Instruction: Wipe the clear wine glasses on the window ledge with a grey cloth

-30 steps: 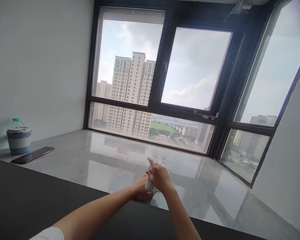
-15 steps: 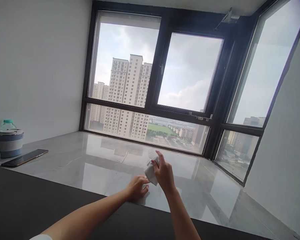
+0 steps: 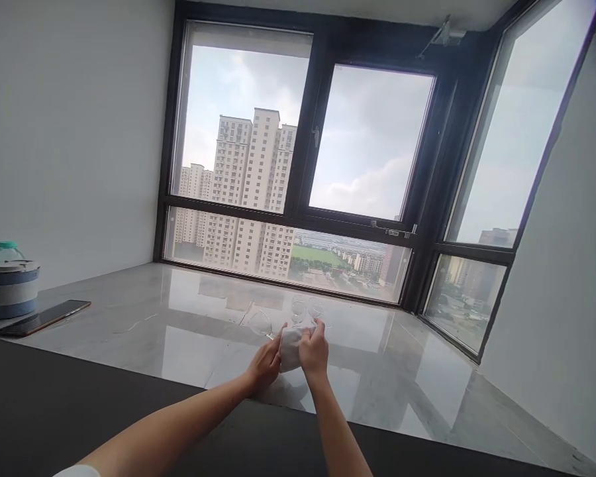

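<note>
A pale grey-white cloth [image 3: 291, 349] is bunched between my two hands above the glossy sill. My right hand [image 3: 314, 351] is closed on its right side, thumb and fingers pinching the fabric. At the cloth's left edge, my left hand [image 3: 265, 364] is closed, fingers pointing up. Clear, thin-rimmed eyeglasses [image 3: 261, 322] show just beyond my left fingers, partly hidden by hands and cloth. More clear rounded outlines [image 3: 298, 309] stand out above the cloth; whether these are lenses or reflections is hard to tell.
A shiny grey marble-look sill [image 3: 189, 324] runs below dark-framed windows [image 3: 347, 228]. At the far left are a blue-and-white lidded cup [image 3: 12, 291], a bottle with a green cap [image 3: 7, 245] and a phone [image 3: 44, 318]. The sill's front edge is close to my forearms.
My left hand has risen from low by the sill to the cloth's left side. The cloth and my right hand have shifted slightly left, and more clear lens outlines show.
</note>
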Motion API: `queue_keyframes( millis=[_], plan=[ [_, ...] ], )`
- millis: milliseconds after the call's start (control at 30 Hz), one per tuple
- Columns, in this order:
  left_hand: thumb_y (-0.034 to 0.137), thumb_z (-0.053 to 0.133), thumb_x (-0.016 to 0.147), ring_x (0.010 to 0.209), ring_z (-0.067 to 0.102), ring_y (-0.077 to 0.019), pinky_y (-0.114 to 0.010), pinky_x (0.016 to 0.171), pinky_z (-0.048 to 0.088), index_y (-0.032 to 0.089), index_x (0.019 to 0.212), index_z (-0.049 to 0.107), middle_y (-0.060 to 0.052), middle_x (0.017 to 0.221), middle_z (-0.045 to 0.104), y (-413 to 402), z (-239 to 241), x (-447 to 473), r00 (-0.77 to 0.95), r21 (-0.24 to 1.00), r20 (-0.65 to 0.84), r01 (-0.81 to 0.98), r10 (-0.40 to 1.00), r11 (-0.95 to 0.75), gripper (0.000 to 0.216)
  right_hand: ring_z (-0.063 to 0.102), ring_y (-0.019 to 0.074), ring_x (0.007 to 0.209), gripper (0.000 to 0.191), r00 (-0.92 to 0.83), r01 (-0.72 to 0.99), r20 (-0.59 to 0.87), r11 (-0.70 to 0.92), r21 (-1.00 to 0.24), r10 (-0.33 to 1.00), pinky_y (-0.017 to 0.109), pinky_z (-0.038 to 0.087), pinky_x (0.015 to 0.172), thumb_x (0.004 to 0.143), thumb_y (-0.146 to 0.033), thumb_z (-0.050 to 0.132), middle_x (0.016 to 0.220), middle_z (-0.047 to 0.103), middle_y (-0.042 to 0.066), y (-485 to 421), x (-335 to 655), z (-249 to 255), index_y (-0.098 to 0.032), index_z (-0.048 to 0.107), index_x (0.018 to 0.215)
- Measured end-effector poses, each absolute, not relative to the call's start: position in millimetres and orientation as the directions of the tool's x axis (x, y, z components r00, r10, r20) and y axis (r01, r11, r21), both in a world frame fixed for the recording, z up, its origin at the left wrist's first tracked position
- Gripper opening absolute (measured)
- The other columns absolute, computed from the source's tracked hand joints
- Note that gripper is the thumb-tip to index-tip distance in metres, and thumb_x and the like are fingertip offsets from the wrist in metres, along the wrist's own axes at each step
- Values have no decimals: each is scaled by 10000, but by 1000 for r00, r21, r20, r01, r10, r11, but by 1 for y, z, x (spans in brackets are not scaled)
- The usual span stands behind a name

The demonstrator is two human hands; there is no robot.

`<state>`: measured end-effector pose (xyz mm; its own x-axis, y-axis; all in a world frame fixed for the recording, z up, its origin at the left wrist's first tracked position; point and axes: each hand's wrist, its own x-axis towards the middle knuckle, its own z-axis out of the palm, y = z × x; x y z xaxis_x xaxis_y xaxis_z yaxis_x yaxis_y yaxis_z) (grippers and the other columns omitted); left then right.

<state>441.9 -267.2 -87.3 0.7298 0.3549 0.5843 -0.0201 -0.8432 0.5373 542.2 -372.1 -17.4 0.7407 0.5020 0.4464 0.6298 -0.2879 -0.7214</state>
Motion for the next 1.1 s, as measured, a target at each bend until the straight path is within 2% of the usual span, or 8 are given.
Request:
queue_keyframes(
  millis=[133,333,433,567,700,867,967,1100],
  plan=[
    [323,240,982,1408,345,-236,-449,1189,251,189,1558,161,-115,1513,404,-261,-95,447,703,474,638,-36,315,-880,596,659,264,1027,512,718,625,390,-285,-727,577,324,464,802,898,-231,323,1079,702,160,-367,532,-31,-115,418,1388],
    [307,250,988,1446,280,-238,-481,1192,236,235,1564,105,-96,1562,325,-255,-101,451,735,420,611,16,296,-907,598,644,282,1056,574,730,616,388,-295,-731,562,341,459,836,887,-239,363,1142,676,180,-375,524,-34,-94,318,1441],
    [327,312,974,1407,360,-275,-480,1151,296,243,1570,31,-104,1572,304,-255,-100,451,760,449,560,56,330,-892,665,641,293,1053,574,732,622,405,-295,-725,548,347,459,831,899,-266,361,1148,673,172,-385,527,-29,-112,293,1447],
    [317,326,957,1286,505,-292,-450,1081,374,216,1568,-39,-129,1496,432,-257,-99,450,762,489,504,137,407,-862,718,654,278,1019,535,710,659,441,-295,-692,549,327,463,803,906,-274,357,1133,683,145,-403,532,-27,-143,323,1424],
    [308,279,966,1201,559,-278,-459,1058,378,173,1570,14,-147,1396,539,-259,-100,453,748,459,504,193,433,-867,674,679,255,929,510,659,724,476,-320,-611,582,296,455,724,920,-280,375,1038,710,105,-428,537,-34,-171,347,1418],
    [306,338,942,1152,577,-262,-413,994,408,184,1567,95,-132,1303,596,-260,-98,456,753,419,483,248,446,-873,682,691,240,814,486,631,770,491,-413,-486,601,288,426,653,944,-277,382,910,721,64,-462,548,-44,-200,349,1423],
    [300,386,911,1128,579,-270,-415,994,405,155,1559,154,-137,1259,614,-261,-95,456,775,382,456,275,439,-882,703,686,249,803,460,621,783,491,-506,-361,611,300,431,635,958,-263,366,887,713,81,-482,564,-54,-184,376,1411],
    [318,391,912,1198,532,-280,-427,1046,370,171,1551,205,-131,1376,548,-261,-94,457,805,339,436,268,403,-902,682,664,241,821,436,572,793,532,-587,-163,624,307,457,624,972,-241,328,929,680,125,-507,591,-75,-155,411,1391]
  ],
)
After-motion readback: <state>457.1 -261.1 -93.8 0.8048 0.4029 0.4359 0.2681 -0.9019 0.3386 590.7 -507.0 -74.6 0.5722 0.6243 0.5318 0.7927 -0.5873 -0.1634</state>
